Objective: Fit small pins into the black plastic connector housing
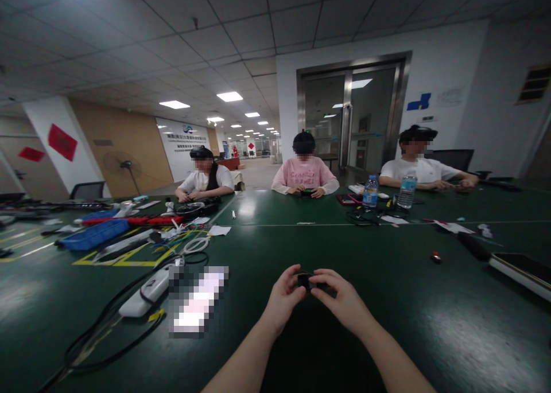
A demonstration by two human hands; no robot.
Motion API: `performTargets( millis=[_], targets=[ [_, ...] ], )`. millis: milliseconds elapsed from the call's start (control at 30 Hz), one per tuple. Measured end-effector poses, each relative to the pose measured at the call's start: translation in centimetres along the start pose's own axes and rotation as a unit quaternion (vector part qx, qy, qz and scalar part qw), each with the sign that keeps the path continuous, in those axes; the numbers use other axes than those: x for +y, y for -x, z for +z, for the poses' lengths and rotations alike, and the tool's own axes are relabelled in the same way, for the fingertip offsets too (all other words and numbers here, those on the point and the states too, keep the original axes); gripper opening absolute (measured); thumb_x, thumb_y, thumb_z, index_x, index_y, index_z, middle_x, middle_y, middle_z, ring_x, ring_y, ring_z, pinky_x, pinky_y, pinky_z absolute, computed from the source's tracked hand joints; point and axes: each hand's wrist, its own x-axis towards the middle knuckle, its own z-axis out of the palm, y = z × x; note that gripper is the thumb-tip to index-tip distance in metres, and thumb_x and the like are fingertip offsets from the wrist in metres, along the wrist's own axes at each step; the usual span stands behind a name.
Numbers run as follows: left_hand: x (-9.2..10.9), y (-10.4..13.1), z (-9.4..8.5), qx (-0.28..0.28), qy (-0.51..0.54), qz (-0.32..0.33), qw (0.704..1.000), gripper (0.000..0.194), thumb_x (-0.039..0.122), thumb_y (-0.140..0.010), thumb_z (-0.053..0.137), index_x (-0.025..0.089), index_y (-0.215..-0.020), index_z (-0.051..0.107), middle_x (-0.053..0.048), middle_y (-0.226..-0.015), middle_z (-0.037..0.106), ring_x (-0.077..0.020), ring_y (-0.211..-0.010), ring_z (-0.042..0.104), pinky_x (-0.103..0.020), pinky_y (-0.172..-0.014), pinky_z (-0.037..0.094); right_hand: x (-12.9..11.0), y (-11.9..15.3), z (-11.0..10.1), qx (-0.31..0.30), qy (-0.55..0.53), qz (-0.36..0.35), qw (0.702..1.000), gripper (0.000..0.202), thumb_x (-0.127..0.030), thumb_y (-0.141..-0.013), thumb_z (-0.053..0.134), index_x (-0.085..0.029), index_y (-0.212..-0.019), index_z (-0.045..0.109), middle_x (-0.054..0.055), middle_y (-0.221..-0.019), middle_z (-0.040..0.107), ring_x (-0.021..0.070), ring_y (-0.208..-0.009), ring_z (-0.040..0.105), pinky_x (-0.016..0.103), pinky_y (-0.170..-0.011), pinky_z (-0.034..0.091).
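Between my two hands, just above the green table [253,255], is a small black object [303,280], too small and dark for me to tell its kind. My left hand [284,294] pinches its left side with thumb and fingers. From the other side, the thumb and fingertips of my right hand [342,296] close on it too. My fingers hide part of the object.
Left of my hands lie a blurred-out bright panel [200,301], a white power strip [148,290] with black cables, and a blue tray [94,234]. Water bottles [407,191] stand far right; a small red object [436,257] lies nearer. Several people sit opposite.
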Motion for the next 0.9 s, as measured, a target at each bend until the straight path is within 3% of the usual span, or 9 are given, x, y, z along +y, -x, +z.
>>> performTargets(
  millis=[467,900],
  targets=[
    [-0.02,0.03,0.08,0.009,0.008,0.004,1.0,0.057,0.022,-0.066,0.075,0.02,-0.117,0.048,-0.01,-0.107,0.063,-0.0243,-0.1,0.059,-0.037,-0.089,0.043,0.02,0.2,-0.16,0.007,-0.008,-0.024,1.0,0.033,-0.022,-0.075,0.061,-0.029,-0.107,0.061,0.003,-0.116,0.058,0.023,-0.107,0.054,0.036,-0.084,0.047],
    [0.36,0.15,-0.07,-0.024,0.01,-0.002,1.0,0.062,0.021,-0.07,0.072,0.021,-0.124,0.042,-0.011,-0.112,0.061,-0.0248,-0.105,0.057,-0.04,-0.094,0.04,-0.4,0.13,-0.33,0.012,-0.036,0.026,0.999,0.038,-0.026,-0.073,0.061,-0.024,-0.111,0.058,0.004,-0.109,0.064,0.0224,-0.097,0.06,0.036,-0.084,0.048]
  ],
)
